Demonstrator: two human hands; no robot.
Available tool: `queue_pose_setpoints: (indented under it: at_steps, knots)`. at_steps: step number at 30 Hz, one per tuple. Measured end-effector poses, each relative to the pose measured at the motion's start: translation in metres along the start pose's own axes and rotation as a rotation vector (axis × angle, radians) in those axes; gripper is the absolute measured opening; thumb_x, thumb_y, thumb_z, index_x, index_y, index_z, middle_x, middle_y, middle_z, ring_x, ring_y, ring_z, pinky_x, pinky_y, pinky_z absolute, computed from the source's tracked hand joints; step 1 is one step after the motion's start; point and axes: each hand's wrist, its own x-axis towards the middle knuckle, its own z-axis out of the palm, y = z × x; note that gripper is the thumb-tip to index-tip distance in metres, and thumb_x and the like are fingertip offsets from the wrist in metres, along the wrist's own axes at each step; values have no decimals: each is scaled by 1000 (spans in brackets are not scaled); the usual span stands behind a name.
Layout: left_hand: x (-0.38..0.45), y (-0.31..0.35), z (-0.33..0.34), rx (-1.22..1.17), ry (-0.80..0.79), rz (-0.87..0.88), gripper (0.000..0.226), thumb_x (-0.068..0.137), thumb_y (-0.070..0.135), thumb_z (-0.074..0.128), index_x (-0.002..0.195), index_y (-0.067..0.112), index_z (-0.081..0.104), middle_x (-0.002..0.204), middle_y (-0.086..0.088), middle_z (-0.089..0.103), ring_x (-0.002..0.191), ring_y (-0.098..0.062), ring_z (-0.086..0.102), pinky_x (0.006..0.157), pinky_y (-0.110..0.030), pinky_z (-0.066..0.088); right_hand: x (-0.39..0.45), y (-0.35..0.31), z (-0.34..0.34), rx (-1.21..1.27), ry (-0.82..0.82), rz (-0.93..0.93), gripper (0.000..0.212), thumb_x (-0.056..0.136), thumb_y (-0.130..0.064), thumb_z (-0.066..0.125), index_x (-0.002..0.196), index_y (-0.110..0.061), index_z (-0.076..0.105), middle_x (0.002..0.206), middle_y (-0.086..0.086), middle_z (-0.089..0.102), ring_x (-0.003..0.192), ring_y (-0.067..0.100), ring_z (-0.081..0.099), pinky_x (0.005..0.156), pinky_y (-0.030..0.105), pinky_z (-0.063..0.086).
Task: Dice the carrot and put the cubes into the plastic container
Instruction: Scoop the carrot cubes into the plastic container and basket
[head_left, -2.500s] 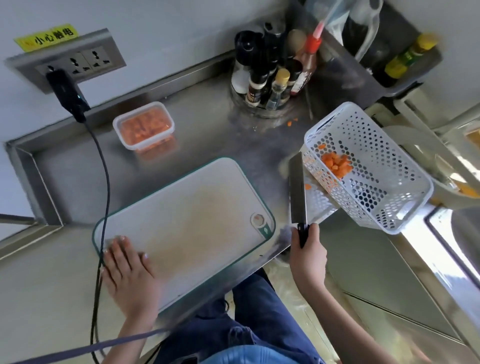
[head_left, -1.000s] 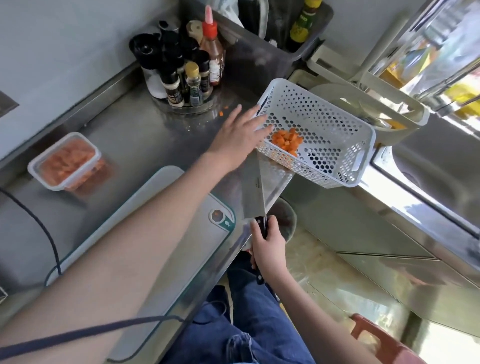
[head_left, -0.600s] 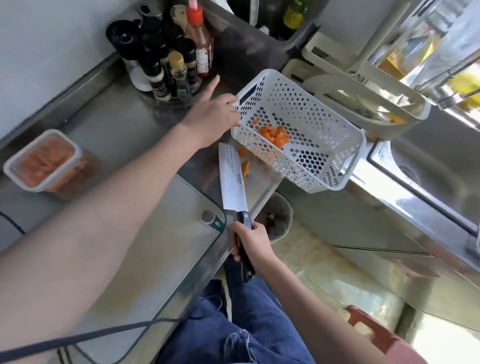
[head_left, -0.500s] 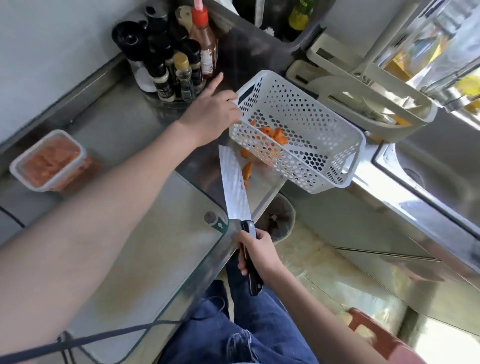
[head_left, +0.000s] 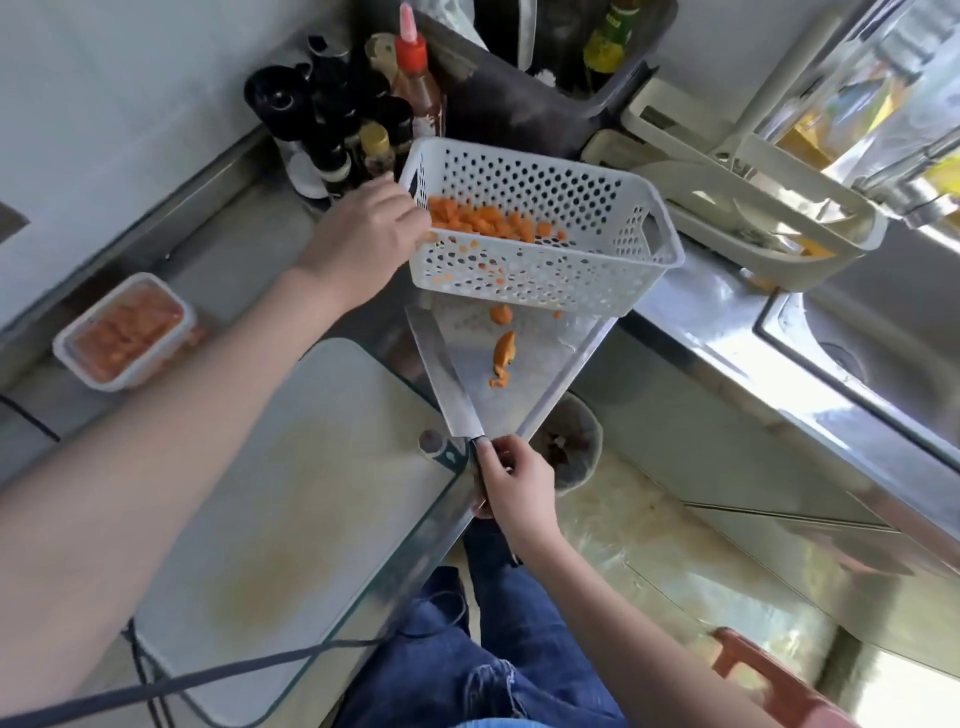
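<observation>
The left hand (head_left: 366, 236) grips the near end of the white perforated basket (head_left: 540, 234), which holds the carrot cubes (head_left: 488, 221) at about 12 o'clock. The right hand (head_left: 514, 480) is clamped on the knife (head_left: 449, 384), blade lying on the desk (head_left: 545, 374) beside a few carrot scraps (head_left: 504, 348). The lidless plastic container (head_left: 124, 330) with carrot pieces sits at 10 o'clock, beyond the cutting board (head_left: 291, 499).
</observation>
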Motion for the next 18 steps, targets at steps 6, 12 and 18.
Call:
queue_pose_setpoints:
  at_steps: [6, 12, 18]
  knots:
    - [22, 8, -7, -249, -127, -228, 24, 95, 17, 53, 74, 8, 45, 77, -5, 44, 83, -27, 45, 72, -42, 39, -3, 0, -11, -70, -48, -15, 29, 93, -46, 52, 87, -19, 43, 78, -1, 58, 67, 15, 56, 58, 30, 46]
    - [38, 6, -10, -297, -75, -318, 28, 94, 19, 54, 75, 0, 53, 78, -3, 45, 81, -18, 36, 70, -31, 31, 10, -1, -2, -59, -35, -38, 32, 91, -36, 59, 86, -12, 38, 75, -2, 54, 68, 17, 54, 65, 36, 47]
    - [43, 3, -11, -263, -31, -399, 28, 94, 21, 55, 84, -4, 60, 89, -17, 61, 90, -31, 49, 73, -35, 35, 16, 10, -13, 70, 42, 37, 30, 92, -44, 53, 83, -21, 35, 79, 14, 59, 62, 30, 54, 59, 42, 49]
